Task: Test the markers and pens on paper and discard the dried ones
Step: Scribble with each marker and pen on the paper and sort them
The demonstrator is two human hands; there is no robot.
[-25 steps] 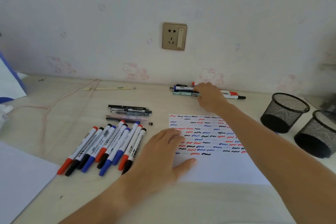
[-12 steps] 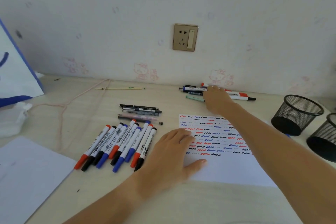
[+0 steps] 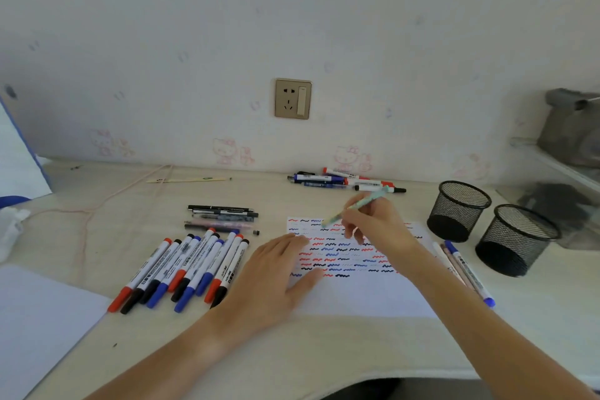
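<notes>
A home desk, likely in a child's room. Beyond the fingers [image 3: 355, 230], the pale wall carries faded pink cartoon-cat stickers [image 3: 233, 152] and a brass-coloured wall socket [image 3: 293, 98]. Right of the fingers stand two black mesh pen cups [image 3: 458, 209] on the light wood desk [image 3: 97, 237].

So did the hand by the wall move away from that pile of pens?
Yes. The right hand has come back from the pens by the wall toward the person. It now holds a light green pen over the squiggle paper.
</notes>
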